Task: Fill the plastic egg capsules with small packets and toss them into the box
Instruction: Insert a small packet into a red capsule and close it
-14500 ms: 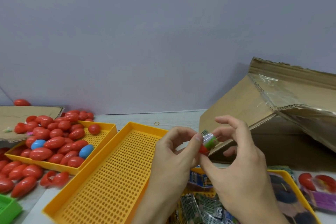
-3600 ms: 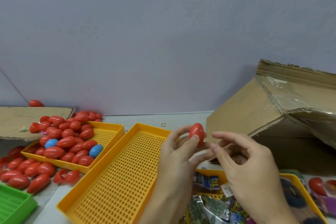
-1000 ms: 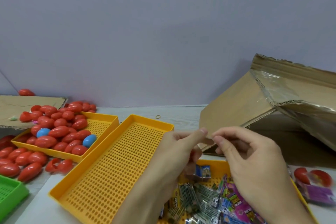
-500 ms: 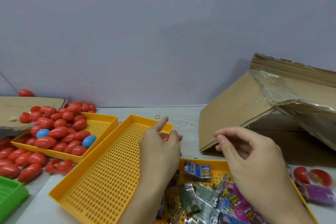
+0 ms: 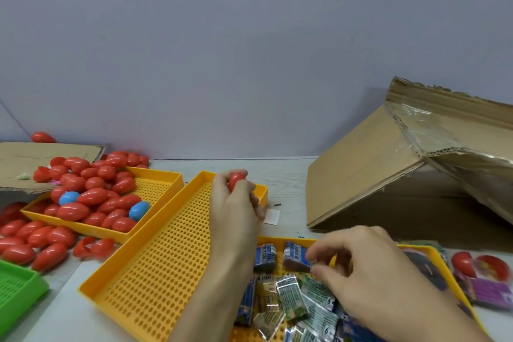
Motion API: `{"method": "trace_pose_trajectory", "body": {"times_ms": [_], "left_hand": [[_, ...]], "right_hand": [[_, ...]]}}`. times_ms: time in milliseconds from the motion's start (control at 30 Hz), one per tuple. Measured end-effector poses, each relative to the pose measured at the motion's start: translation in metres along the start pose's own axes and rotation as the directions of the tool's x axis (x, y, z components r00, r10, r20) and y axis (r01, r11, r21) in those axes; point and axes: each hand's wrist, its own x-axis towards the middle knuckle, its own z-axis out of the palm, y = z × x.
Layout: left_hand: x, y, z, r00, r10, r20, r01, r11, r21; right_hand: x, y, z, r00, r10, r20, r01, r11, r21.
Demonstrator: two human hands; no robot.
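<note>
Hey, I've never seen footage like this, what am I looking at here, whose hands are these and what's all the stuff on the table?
There is no machine here. A person wears a camera on the head, so the single view looks forward and down at their own two hands.

The left hand holds a red egg capsule over an empty yellow tray. The right hand reaches into another yellow tray full of small packets; its fingers seem to pinch one, though blur hides the detail.

To the left, a third yellow tray holds red and blue capsules, and more lie loose on the table. A cardboard box stands at the right.
</note>
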Motion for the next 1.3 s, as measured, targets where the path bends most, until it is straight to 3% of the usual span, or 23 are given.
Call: {"method": "trace_pose_trajectory", "body": {"times_ms": [167, 367, 533, 633, 733, 833, 933, 1100, 1300], "left_hand": [[-0.001, -0.007, 0.004, 0.993, 0.052, 0.107, -0.056, 0.998, 0.030], [-0.005, -0.004, 0.004, 0.987, 0.102, 0.123, -0.114, 0.989, 0.097], [-0.007, -0.001, 0.005, 0.981, 0.108, 0.160, -0.125, 0.987, 0.101], [-0.009, -0.001, 0.005, 0.974, 0.120, 0.194, -0.144, 0.983, 0.113], [-0.009, 0.000, 0.004, 0.971, 0.111, 0.213, -0.137, 0.984, 0.112], [-0.009, -0.001, 0.002, 0.957, 0.094, 0.274, -0.131, 0.984, 0.119], [-0.012, 0.001, 0.003, 0.911, 0.062, 0.409, -0.153, 0.969, 0.194], [-0.016, 0.006, 0.004, 0.814, 0.089, 0.573, -0.307, 0.904, 0.296], [-0.014, 0.007, -0.001, 0.781, -0.044, 0.623, -0.243, 0.897, 0.368]], "right_hand": [[0.001, -0.017, -0.002, 0.963, 0.040, 0.267, -0.029, 0.999, -0.045], [0.008, -0.029, 0.005, 0.942, 0.040, 0.332, 0.015, 0.987, -0.161], [0.002, -0.024, 0.005, 0.981, -0.066, 0.180, 0.083, 0.993, -0.088], [0.001, -0.016, 0.006, 0.996, -0.057, 0.070, 0.057, 0.998, -0.004], [0.000, -0.007, 0.003, 0.981, 0.010, -0.195, 0.016, 0.991, 0.130], [0.000, -0.002, -0.001, 0.904, 0.111, -0.412, 0.029, 0.947, 0.320], [0.000, -0.006, -0.004, 0.896, 0.179, -0.406, 0.027, 0.891, 0.452], [-0.002, -0.011, -0.010, 0.935, 0.167, -0.313, 0.034, 0.836, 0.547], [0.000, -0.002, -0.014, 0.924, 0.292, -0.247, -0.014, 0.670, 0.742]]}}
